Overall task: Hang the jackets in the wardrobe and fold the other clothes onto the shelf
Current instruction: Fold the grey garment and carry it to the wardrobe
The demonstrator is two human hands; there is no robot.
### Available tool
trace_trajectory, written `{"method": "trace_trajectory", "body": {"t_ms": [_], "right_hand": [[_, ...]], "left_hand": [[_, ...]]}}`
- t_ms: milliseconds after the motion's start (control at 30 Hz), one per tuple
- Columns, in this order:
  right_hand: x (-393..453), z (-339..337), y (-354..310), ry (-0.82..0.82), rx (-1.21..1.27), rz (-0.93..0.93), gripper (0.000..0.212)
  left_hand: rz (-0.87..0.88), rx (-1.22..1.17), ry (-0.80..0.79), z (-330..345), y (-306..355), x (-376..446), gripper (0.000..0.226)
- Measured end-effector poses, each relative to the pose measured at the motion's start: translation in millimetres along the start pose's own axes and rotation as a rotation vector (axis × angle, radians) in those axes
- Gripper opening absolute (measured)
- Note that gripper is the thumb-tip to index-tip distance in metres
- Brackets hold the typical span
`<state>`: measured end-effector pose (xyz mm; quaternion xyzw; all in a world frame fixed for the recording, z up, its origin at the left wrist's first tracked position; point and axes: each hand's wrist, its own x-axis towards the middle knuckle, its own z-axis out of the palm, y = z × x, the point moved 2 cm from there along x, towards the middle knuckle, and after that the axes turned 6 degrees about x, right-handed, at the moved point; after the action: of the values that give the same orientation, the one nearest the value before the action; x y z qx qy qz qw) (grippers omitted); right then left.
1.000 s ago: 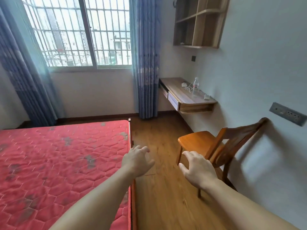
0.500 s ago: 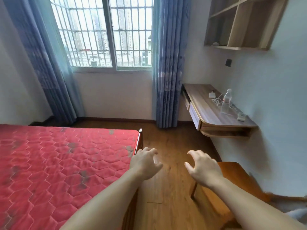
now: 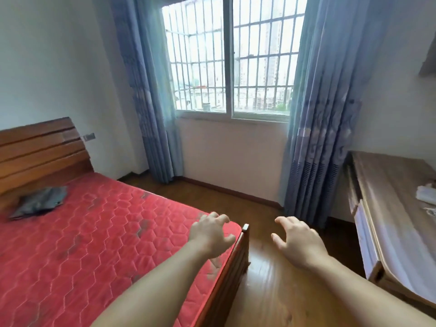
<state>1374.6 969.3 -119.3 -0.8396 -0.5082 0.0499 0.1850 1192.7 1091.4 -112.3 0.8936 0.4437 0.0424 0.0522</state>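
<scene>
A crumpled dark grey garment (image 3: 40, 202) lies on the red quilted mattress (image 3: 94, 232) near the wooden headboard (image 3: 40, 149), far left. My left hand (image 3: 211, 233) hovers over the mattress's near corner, fingers loosely curled, holding nothing. My right hand (image 3: 298, 239) is held out over the wooden floor beside the bed, fingers relaxed and empty. No wardrobe or jacket is in view.
A barred window (image 3: 231, 60) with blue curtains (image 3: 316, 128) fills the far wall. A wall-mounted wooden desk (image 3: 387, 208) with a drawer and small white items stands at the right. Wooden floor (image 3: 271, 291) runs between the bed frame (image 3: 238, 258) and the desk.
The view has swung left, away from the chair and the shelf, bringing the headboard and the grey garment into sight. Both hands stay held out in front, empty.
</scene>
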Motion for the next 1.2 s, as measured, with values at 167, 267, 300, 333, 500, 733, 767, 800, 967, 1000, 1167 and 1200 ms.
{"method": "trace_trajectory", "body": {"t_ms": [167,267,300,333,500,733,767,800,967,1000,1167,1200], "right_hand": [[144.2,34.3,29.7,-0.060,-0.012,-0.094,0.049],[235.9,55.4,44.9,-0.095,-0.025,-0.107,0.050],[268.3,58.3,49.4,-0.100,-0.030,-0.110,0.050],[300.1,58.6,53.5,-0.104,-0.035,-0.117,0.049],[441.8,54.4,66.0,-0.123,-0.035,-0.162,0.047],[641.8,57.4,90.1,-0.136,-0.047,-0.364,0.047],[672.2,57.3,94.4,-0.136,-0.037,-0.386,0.047],[701.2,57.1,97.5,-0.145,-0.026,-0.409,0.047],[812.5,72.1,76.3,-0.211,0.013,-0.593,0.045],[830.3,78.2,65.6,-0.229,0.023,-0.631,0.044],[902.0,119.4,-5.5,-0.317,0.022,-0.858,0.046],[913.4,130.1,-19.1,-0.337,0.019,-0.902,0.047]], "left_hand": [[-0.093,-0.016,-0.009,30.6,-6.6,129.2,0.052],[-0.135,-0.042,-0.014,50.6,-18.2,218.9,0.050],[-0.153,-0.046,-0.019,53.1,-22.3,249.3,0.050],[-0.172,-0.048,-0.023,54.0,-25.6,278.2,0.050],[-0.234,-0.029,-0.023,45.6,-33.3,407.5,0.051],[-0.354,0.057,0.003,45.1,-45.5,575.5,0.054],[-0.392,0.060,0.009,45.9,-47.0,598.7,0.053],[-0.432,0.048,0.013,46.2,-47.8,620.6,0.053],[-0.614,0.023,-0.006,49.8,-57.5,701.1,0.052],[-0.645,0.024,-0.005,48.0,-64.4,712.6,0.051],[-0.852,-0.013,0.041,41.0,-117.6,747.1,0.049],[-0.893,-0.016,0.047,43.2,-132.0,753.1,0.049]]}}
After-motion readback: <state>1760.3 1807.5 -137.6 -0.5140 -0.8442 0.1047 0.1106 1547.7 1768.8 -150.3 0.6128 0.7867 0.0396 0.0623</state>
